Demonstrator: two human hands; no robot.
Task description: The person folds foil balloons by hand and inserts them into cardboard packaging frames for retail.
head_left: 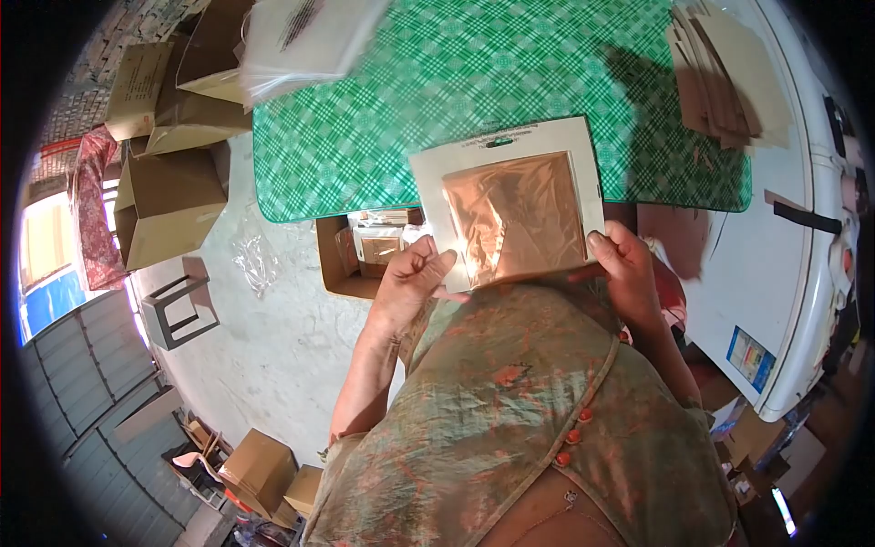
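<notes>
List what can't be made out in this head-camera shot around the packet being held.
- Print on the packet: too small to read.
- Its lower edge: hidden by the left hand, the right hand and the person's chest.
- White bag stack: blurred and cut off by the top edge.
- Contents of the open box under the table: partly covered by the table edge.

Green checked table (383,137); grey concrete floor (273,356); cardboard boxes (169,205); small stool (182,310); daylight.

Green tabletop (437,100) lies open between plastic bags (301,36) and cardboard stack (720,82).
</notes>
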